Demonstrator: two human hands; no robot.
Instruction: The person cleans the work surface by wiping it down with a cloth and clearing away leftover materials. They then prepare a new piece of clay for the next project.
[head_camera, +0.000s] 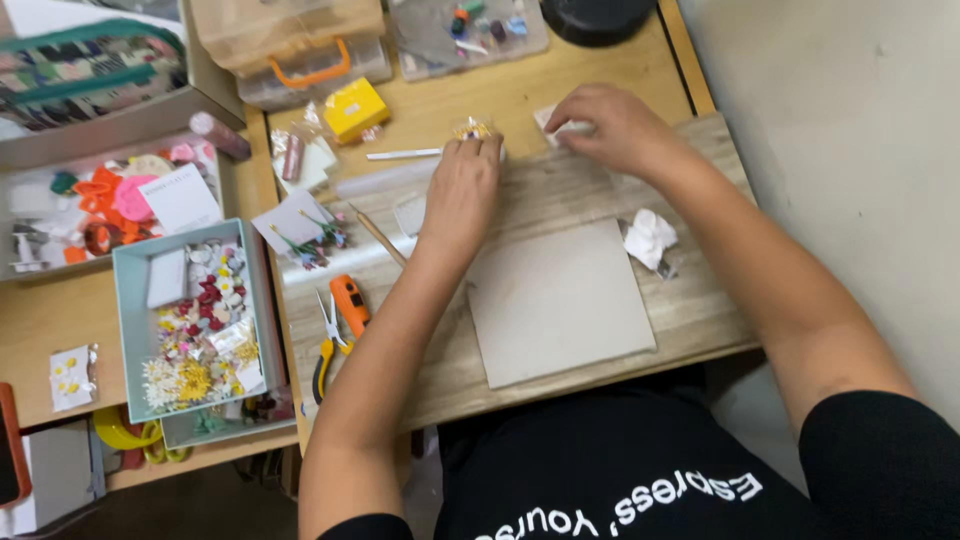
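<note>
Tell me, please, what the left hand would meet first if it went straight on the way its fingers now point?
The left hand points up the table and already touches a small clear packet. Past it, the next thing in line looks like the clear box at the table's far edge, though depth is hard to judge.

The person wears a black short-sleeved top whose sleeves end above the elbows, leaving both forearms bare down to the hands. White lettering runs across the chest of the top, seen upside down from the head camera, below and behind the left hand (462, 190) and right hand (612, 125). No rings, watch or bracelets show on either hand or wrist, and the fingernails look short and plain.
</note>
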